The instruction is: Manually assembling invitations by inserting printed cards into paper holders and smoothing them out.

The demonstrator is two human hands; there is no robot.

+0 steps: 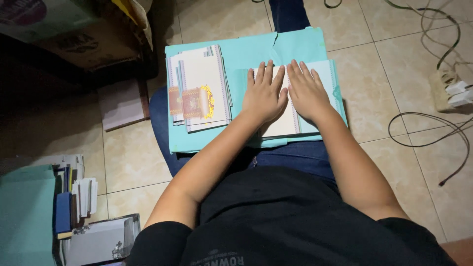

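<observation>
My left hand (264, 94) and my right hand (308, 91) lie flat side by side, fingers spread, pressing on a pale folded card (288, 123) with a patterned border. The card rests on a turquoise sheet (246, 51) laid across my lap. To the left on the same sheet lies a small stack of similar cream cards (199, 93) with a red and gold ornament on top. Neither hand grips anything.
Tiled floor all around. A cardboard box (88, 39) stands at the upper left, with a flat board (123, 103) beside it. Piles of cards and turquoise sheets (54, 207) sit at the lower left. A power strip (451, 88) and loose cables (428, 133) lie at right.
</observation>
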